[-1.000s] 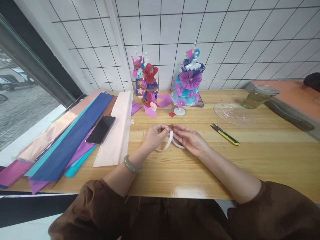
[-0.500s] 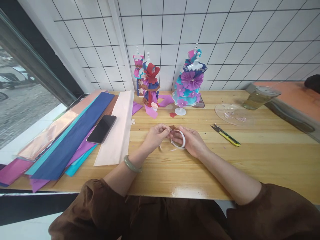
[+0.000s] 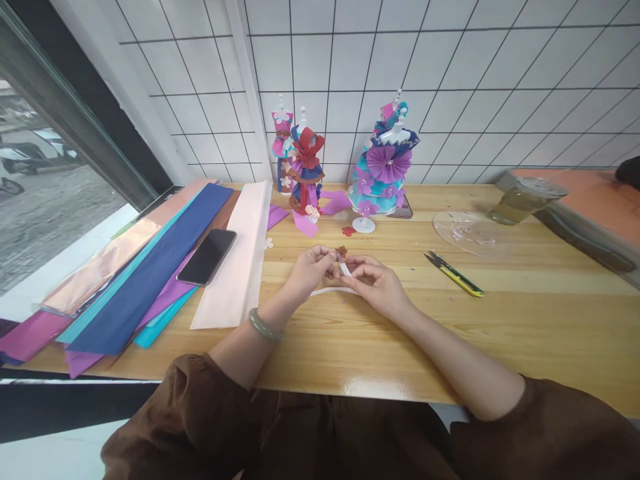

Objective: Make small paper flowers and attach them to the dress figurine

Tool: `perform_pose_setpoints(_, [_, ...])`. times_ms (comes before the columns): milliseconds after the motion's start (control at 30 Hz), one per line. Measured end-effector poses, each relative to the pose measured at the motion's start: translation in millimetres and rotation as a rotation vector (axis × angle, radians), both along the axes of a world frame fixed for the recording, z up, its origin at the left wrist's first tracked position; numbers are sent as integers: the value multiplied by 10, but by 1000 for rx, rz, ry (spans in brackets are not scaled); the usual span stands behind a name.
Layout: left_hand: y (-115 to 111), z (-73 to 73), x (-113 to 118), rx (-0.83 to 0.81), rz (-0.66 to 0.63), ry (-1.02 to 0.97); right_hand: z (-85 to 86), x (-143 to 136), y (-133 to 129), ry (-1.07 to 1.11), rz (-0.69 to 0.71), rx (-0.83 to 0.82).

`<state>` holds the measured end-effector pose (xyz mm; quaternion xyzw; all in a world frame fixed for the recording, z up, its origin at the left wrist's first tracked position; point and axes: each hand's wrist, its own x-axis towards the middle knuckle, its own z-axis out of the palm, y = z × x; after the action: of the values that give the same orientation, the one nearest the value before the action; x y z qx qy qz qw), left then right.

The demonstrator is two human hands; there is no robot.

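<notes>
Near the middle of the wooden table, my left hand (image 3: pixel 314 270) pinches a small brown paper flower (image 3: pixel 341 251) by its lower side. My right hand (image 3: pixel 376 283), just to the right, has its fingertips closed on a narrow white strip (image 3: pixel 345 269) below the flower. A longer length of the strip curves leftward beneath both hands. Behind them lies a red paper flower (image 3: pixel 349 231), and a pale paper flower (image 3: pixel 269 243) rests to the left.
Folded coloured papers (image 3: pixel 150 267) and a black phone (image 3: pixel 207 257) lie left. Decorated dress figures (image 3: pixel 384 170) stand by the tiled wall. Yellow-handled snips (image 3: pixel 455 275), a clear plate (image 3: pixel 467 233) and a tilted-looking drink cup (image 3: pixel 525 200) are on the right.
The white loop at my right hand has opened out into a strip trailing left under the hands. My right fingers have shifted, and the brown flower shows more clearly.
</notes>
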<state>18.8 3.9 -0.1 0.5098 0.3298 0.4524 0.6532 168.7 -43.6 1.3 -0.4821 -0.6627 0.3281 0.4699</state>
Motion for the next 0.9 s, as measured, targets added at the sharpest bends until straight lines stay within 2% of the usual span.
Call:
perform_pose_setpoints(133, [-32,54,-14,-122,-74,-71,-60,-4,10,-160,22,83])
perform_pose_setpoints(267, [-48,77,-14,-148,-65,-64,-1,38,15,-121,70,15])
perform_pose_setpoints(367, [-51,66,16,-130,-50,-34,61,63,19,4,25,-81])
perform_pose_setpoints(467, [-59,40,49,-71,-53,24,62,57,33,45,-69,-68])
perform_pose_setpoints(667, [-90,39,57,-2,-93,94,4,36,50,-85,-124,73])
perform_pose_setpoints(900, [-108,41,48,27,-140,83,20,62,54,-112,-121,83])
